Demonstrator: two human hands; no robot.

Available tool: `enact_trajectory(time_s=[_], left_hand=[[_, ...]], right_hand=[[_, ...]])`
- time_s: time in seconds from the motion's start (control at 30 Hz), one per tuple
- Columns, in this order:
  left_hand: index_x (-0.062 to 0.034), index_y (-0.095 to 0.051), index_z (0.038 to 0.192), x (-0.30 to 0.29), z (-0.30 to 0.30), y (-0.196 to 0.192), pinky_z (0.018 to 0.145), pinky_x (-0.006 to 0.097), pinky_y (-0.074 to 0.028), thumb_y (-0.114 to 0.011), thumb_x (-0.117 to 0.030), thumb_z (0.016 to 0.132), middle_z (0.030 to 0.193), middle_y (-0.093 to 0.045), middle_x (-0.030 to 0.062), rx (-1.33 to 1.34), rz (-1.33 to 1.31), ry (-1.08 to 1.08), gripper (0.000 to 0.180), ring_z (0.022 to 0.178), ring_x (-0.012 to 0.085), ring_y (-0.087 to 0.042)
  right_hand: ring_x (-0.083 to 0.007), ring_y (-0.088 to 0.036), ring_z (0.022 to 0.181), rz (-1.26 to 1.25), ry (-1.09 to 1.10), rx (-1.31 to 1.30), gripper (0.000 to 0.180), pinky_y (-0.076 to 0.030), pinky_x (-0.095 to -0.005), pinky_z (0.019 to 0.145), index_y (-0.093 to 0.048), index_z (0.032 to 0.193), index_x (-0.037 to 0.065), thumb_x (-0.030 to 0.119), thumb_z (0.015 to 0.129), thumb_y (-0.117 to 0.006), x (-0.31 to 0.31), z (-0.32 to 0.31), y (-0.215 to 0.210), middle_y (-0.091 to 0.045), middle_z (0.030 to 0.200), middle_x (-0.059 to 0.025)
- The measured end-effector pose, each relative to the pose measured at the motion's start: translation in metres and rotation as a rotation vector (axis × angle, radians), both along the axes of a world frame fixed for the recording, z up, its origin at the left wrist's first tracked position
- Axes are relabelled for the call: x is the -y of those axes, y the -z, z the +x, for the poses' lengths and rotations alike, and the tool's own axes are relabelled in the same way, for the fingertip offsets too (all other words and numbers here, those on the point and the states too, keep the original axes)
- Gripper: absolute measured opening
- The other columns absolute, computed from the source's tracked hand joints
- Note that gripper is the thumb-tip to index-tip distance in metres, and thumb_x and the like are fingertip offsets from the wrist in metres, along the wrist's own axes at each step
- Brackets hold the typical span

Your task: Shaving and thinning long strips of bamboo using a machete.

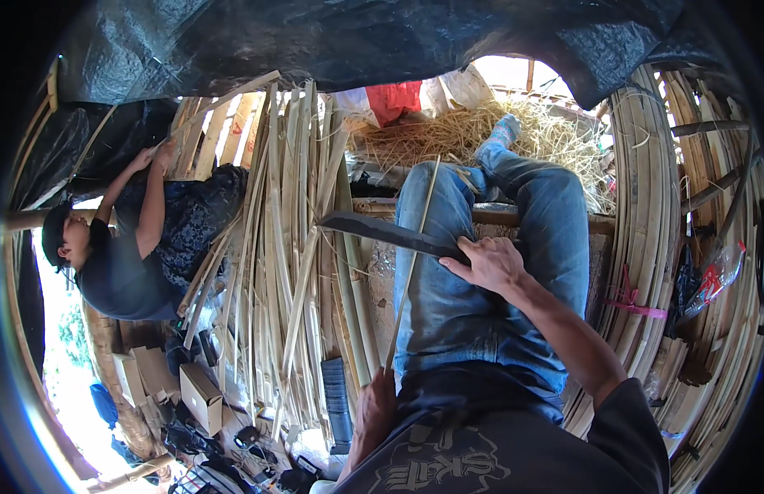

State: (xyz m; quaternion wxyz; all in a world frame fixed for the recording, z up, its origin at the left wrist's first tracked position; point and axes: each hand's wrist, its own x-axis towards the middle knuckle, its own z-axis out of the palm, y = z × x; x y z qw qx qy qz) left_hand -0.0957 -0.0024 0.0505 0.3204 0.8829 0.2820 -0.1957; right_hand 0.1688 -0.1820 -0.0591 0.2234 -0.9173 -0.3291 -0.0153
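My right hand (490, 265) is closed on the handle end of a machete with a long dark blade (373, 230), which points left across my thighs. Under the blade runs a thin bamboo strip (415, 263), slanting over my left leg in blue jeans. Its lower end is gripped in my left hand (376, 407), low beside my left hip. The blade crosses the strip and seems to lie against it; whether the edge bites into it I cannot tell. My right fingers hide most of the handle.
Many long bamboo strips (295, 272) lie on my left, beyond them another person (126, 263) in dark clothes. Thin shavings (555, 152) heap around my feet. Bundled strips (641, 206) with a pink tie stand on my right. Cardboard boxes (200, 399) sit lower left; a black sheet (357, 41) hangs above.
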Motion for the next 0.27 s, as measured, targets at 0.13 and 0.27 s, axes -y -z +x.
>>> enact_trajectory(time_s=[0.13, 0.27], left_hand=[[-0.0030, -0.056, 0.112, 0.003, 0.031, 0.020, 0.065, 0.058, -0.046, -0.048, -0.021, 0.105, 0.084, -0.063, 0.0319, 0.131, 0.040, 0.044, 0.021, 0.075, 0.0493, -0.061], [-0.0043, -0.056, 0.119, 0.000, 0.085, 0.056, 0.055, 0.056, -0.047, -0.054, -0.022, 0.104, 0.072, -0.064, 0.0281, 0.437, 0.250, 0.181, 0.024, 0.062, 0.0493, -0.062]], right_hand=[[-0.0314, -0.070, 0.058, -0.130, -0.264, -0.229, 0.056, -0.056, -0.0417, 0.053, -0.065, 0.083, 0.007, 0.061, 0.092, -0.059, 0.005, -0.004, -0.029, -0.065, 0.059, -0.0162], [-0.0338, -0.070, 0.059, -0.072, -0.185, -0.254, 0.058, -0.058, -0.0428, 0.056, -0.065, 0.085, 0.008, 0.065, 0.090, -0.059, 0.005, -0.010, -0.022, -0.066, 0.060, -0.0168]])
